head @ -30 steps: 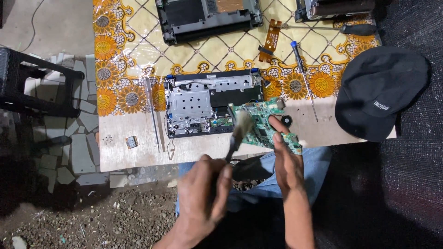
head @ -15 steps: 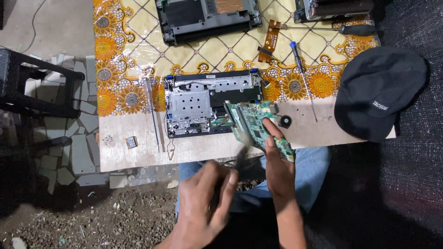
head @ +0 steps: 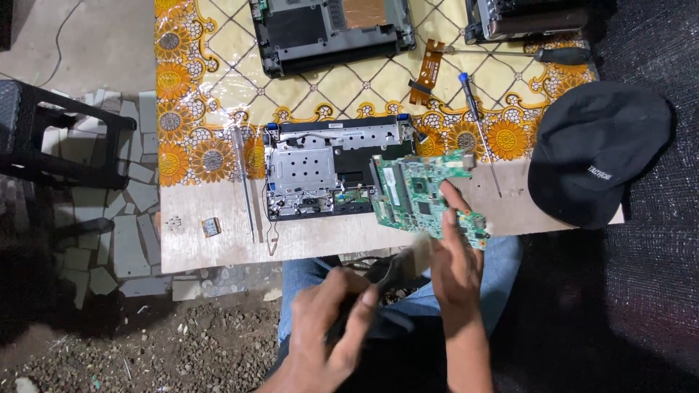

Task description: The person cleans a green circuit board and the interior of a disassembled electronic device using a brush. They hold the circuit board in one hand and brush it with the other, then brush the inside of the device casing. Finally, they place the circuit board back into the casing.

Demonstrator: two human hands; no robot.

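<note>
My right hand (head: 455, 262) holds a green circuit board (head: 415, 193) from below, tilted over the table's front edge, with fingers spread on its face. Lower left, over my lap, my left hand (head: 328, 327) grips a dark-handled brush (head: 386, 273). Its pale bristles are blurred just under the board's near edge. Behind the board an opened laptop base (head: 320, 167) with a bare metal frame lies on the table (head: 218, 247).
A black cap (head: 597, 149) sits at the right edge. A blue-tipped screwdriver (head: 477, 120), a black-handled screwdriver (head: 539, 54) and an orange flex cable (head: 429, 69) lie behind. Another laptop shell (head: 328, 29) is at the back. A metal tool (head: 244, 175) and small chip (head: 211, 227) lie left. A black stool (head: 51, 138) stands beside the table.
The brush has come off the board's face and drawn back toward my lap with my left hand. The board has tipped and shifted slightly right in my right hand.
</note>
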